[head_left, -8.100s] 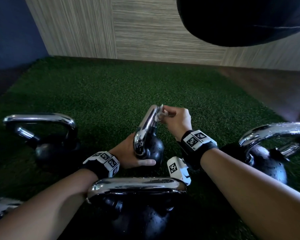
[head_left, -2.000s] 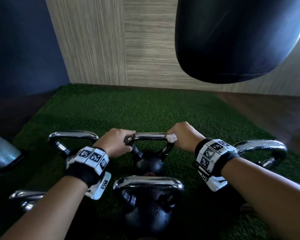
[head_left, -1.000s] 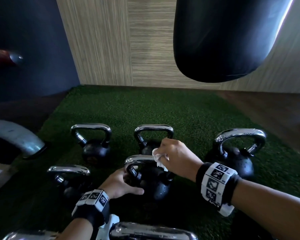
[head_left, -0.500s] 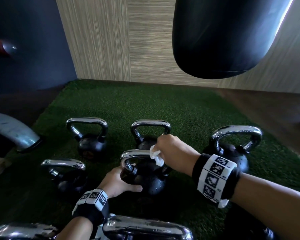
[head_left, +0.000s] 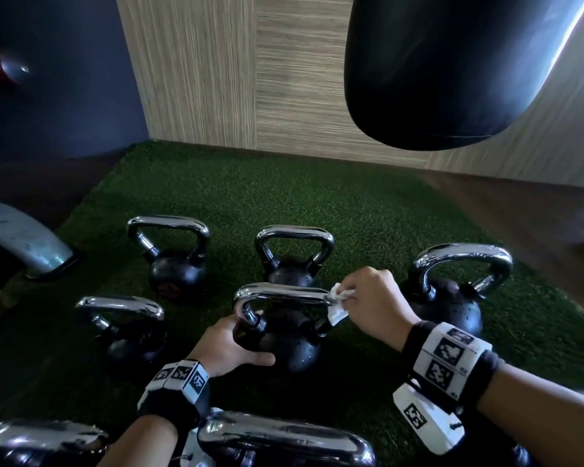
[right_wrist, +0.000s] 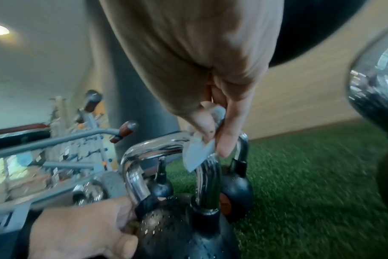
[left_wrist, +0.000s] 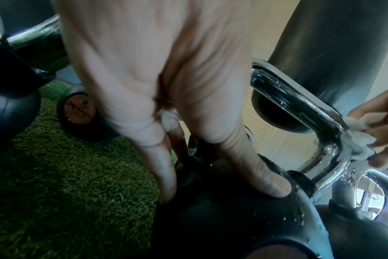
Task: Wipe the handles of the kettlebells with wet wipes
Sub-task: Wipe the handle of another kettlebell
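While the left hand lies low, fingers spread against the kettlebell body, the right hand reaches in knuckles-up, grip pinching a wet wipe against the handle at its right bend. Kettlebell: upright, mid-turf; handle bar runs left-right.

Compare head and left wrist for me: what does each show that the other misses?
Only head: the whole layout, with other kettlebells on the green turf and the punching bag overhead.

Only left wrist: the left hand's fingertips pressed on the wet black body, and droplets on the chrome.

Both: the left hand steadying the centre kettlebell while the right hand pinches the wet wipe against the right bend of its handle.
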{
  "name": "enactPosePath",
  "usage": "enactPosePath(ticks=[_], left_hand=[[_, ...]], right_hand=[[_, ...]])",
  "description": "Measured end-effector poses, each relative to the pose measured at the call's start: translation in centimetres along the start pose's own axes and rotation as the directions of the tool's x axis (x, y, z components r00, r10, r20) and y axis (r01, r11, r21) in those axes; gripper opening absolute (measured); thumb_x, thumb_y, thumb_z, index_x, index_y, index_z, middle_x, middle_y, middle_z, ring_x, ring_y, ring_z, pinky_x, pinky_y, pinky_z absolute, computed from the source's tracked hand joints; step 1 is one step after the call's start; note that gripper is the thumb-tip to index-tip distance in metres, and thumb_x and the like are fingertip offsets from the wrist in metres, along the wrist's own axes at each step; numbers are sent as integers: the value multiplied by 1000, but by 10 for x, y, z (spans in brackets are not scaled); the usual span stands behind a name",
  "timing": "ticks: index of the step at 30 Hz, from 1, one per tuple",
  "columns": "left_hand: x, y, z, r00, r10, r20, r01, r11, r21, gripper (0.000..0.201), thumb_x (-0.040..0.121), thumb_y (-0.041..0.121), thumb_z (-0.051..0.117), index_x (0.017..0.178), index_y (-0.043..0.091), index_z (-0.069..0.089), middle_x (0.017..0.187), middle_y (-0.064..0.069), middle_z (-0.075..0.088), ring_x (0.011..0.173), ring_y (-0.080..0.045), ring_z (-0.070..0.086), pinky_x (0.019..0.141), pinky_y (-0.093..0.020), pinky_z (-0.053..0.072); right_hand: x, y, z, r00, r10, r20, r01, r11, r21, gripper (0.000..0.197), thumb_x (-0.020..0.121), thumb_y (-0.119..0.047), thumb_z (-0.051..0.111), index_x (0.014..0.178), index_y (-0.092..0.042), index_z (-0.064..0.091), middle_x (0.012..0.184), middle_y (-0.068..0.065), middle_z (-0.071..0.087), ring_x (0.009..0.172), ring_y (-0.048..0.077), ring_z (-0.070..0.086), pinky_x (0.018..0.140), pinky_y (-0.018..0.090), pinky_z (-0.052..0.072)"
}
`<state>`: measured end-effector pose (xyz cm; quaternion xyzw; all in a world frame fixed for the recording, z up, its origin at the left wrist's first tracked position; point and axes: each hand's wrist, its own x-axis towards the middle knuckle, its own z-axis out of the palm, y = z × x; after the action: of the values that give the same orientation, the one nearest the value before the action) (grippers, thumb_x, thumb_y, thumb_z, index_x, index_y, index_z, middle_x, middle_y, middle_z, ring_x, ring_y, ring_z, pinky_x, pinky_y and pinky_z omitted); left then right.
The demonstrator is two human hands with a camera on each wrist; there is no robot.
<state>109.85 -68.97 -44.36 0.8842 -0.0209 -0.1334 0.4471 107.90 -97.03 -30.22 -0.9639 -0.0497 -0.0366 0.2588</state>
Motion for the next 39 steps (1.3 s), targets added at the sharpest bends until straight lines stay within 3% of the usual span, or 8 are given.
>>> enactPosePath(ticks=[5,9,20,26,30,33,36,39], left_hand=[[-1,1,0,1000,1,5,-1,1000,-12,111,31,79,90,132,42,62,133,21,61,129,-4,52,109,-25,40],[-2,2,-1,1000,7,7,-7,1000,-10,111,30,81,90,130,42,63,130,23,64,128,-3,56,112,-28,42],[-7,9,1,999,13,-35,-13,1000,5,94,48,60,96,133,38,63,128,21,60,122,-1,51,100,-19,36],[-18,30,-13,998,-49,41,36,961,275,70,64,62,89,123,34,63,116,15,64,114,-7,60,95,-20,44],[-37,67,-61,979,-141,147,48,859,510,25,78,40,87,100,31,79,96,10,80,85,-5,71,79,-19,52],[-57,104,-96,990,123,75,-142,922,359,14,79,36,88,89,34,78,80,18,78,76,2,73,72,-15,51],[-70,144,-96,932,361,12,-361,932,16,43,66,46,90,107,40,77,103,20,78,95,1,74,92,-21,55],[-70,161,-81,901,426,79,-405,894,-192,65,62,37,89,123,38,69,124,15,73,113,-4,71,103,-26,53]], right_hand=[[3,10,3,955,294,24,-287,908,307,12,80,1,73,73,-6,79,70,10,75,58,24,75,60,37,65],[2,20,25,838,494,232,-524,610,595,17,84,16,67,77,0,72,80,13,69,61,19,68,61,33,65],[9,36,64,661,500,559,-708,172,684,23,90,24,51,82,5,60,70,12,65,70,20,59,42,29,58],[5,35,52,665,500,554,-733,296,612,22,87,21,59,78,1,62,75,11,61,61,18,63,45,30,60],[-8,24,11,698,295,652,-709,413,572,23,90,18,55,83,-1,65,87,14,66,65,15,68,53,25,60],[-14,6,-22,778,180,602,-618,390,682,17,87,16,60,88,2,70,85,12,75,69,15,73,58,26,61],[-14,-19,-39,814,117,568,-571,338,748,17,79,10,66,93,2,72,82,12,75,66,14,73,58,26,62],[-12,-43,-40,846,71,528,-526,277,805,22,70,7,70,91,1,67,81,13,69,62,14,69,56,28,62]])
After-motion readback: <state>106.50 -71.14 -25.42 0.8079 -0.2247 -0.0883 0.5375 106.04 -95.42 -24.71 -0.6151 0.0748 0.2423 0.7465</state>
